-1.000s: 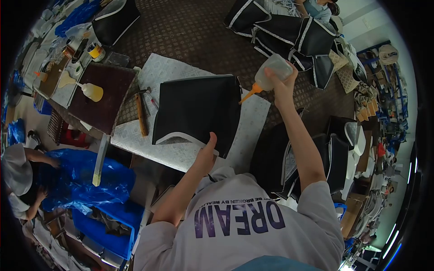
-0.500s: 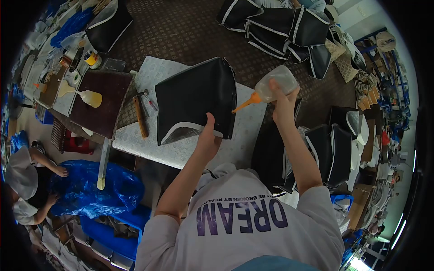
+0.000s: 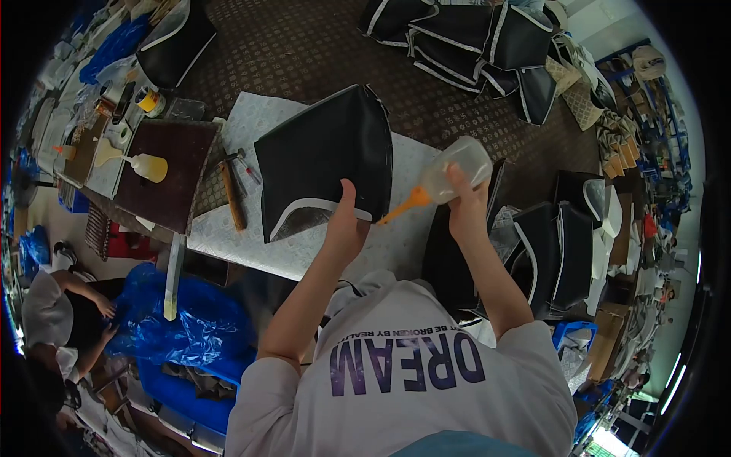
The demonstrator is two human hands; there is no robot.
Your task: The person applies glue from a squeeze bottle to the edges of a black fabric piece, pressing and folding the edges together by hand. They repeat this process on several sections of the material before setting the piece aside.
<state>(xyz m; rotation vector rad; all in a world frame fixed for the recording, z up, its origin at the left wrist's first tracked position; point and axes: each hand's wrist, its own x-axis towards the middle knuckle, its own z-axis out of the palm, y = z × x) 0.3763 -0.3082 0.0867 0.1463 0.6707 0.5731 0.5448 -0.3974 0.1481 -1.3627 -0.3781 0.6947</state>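
Observation:
A black leather-like bag panel piece (image 3: 324, 156) with pale edging stands on the light patterned board in front of me. My left hand (image 3: 347, 228) grips its near edge, thumb on the front face and the other fingers hidden behind. In my right hand (image 3: 468, 202) is a translucent squeeze bottle (image 3: 462, 164) with an orange nozzle (image 3: 403, 206). The bottle is tilted, its nozzle tip pointing down and left, right by the lower right corner of the black piece. To the left lie a hammer (image 3: 232, 198) and a small red-and-clear tool (image 3: 250, 174).
The patterned board (image 3: 259, 114) lies on a brown table (image 3: 304, 46). More black pieces are piled at the back (image 3: 487, 46) and on the right (image 3: 548, 251). A bottle of yellow liquid (image 3: 150, 167) rests on a dark board at left. Another person (image 3: 53, 305) sits near blue plastic (image 3: 183, 320).
My right hand has brought the bottle down and left, its nozzle moving from the right edge's middle to the lower corner. My left hand keeps its hold. The other person's arms have shifted.

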